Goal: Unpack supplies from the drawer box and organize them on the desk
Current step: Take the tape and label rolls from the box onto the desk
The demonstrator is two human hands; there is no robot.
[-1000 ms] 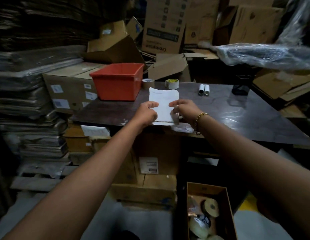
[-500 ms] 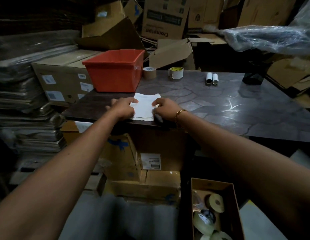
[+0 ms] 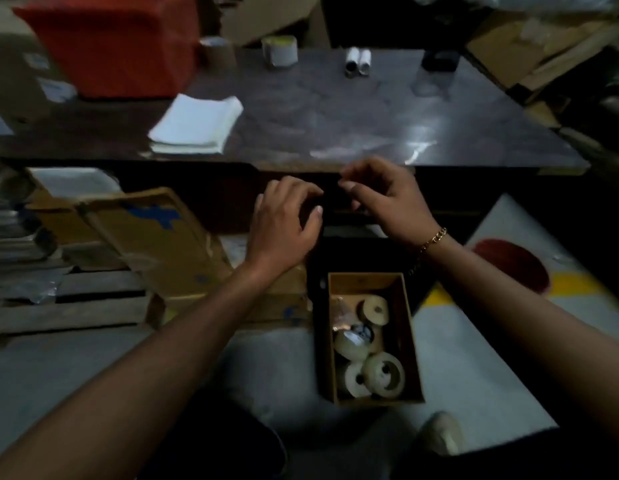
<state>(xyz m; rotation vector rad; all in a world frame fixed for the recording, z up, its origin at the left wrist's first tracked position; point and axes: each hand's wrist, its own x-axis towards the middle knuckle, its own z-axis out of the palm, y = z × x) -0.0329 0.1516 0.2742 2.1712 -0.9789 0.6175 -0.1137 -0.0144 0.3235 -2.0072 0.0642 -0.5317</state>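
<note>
The white folded paper stack [image 3: 197,124], pressed by both hands a moment ago, is now left alone near the front edge of the dark marbled desk [image 3: 353,109]. The left hand [image 3: 283,220] and right hand [image 3: 387,199], loosely curled and empty, are drawn back below that edge, above the brown cardboard drawer box [image 3: 410,341] of tape rolls on the floor.

The desk [image 3: 335,109] was finished in a dark grey-brown with a faint cracked, marbled pattern and pale glare patches. A red bin [image 3: 114,46] was seen at its far left, and a white paper stack [image 3: 197,124] near the front edge. Two white rolls [image 3: 358,60] were set at the back, beside a tape roll [image 3: 279,50] topped in yellow. The box [image 3: 410,327] was tan cardboard, filled with cream tape rolls [image 3: 373,358]. A gold chain [image 3: 432,239] was worn on the wrist. The flattened carton [image 3: 152,237] was brown with blue print.
</note>
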